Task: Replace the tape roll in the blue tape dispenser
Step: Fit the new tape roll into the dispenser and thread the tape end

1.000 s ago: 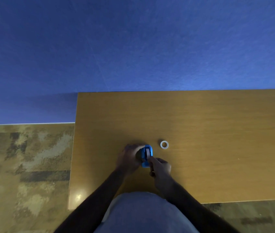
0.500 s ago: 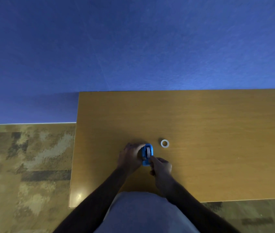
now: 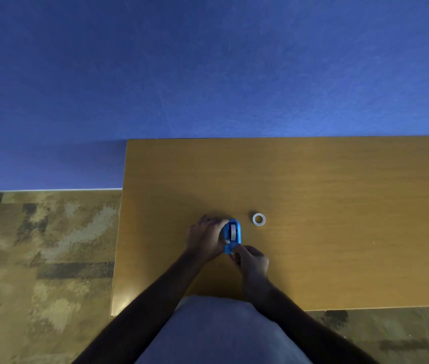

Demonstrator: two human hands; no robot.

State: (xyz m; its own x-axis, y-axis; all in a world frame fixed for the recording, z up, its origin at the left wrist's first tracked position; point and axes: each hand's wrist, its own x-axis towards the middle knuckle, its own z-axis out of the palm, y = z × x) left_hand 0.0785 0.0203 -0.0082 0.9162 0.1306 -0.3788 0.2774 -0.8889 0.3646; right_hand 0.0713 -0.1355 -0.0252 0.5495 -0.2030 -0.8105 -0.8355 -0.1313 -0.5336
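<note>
table: wood-look top, warm orange-brown with faint grain, smooth, a bit of sheen near the front left corner

blue tape dispenser: looks like plastic, bright blue, smooth and slightly glossy

roll in the dispenser: pale, whitish band, can't really tell the finish

loose ring: whitish, smooth-looking, material too small to tell

wall: blue, matt, kind of a fine fuzzy texture like fabric

floor: carpet, mottled tan and brown patches, rough and matt
</note>
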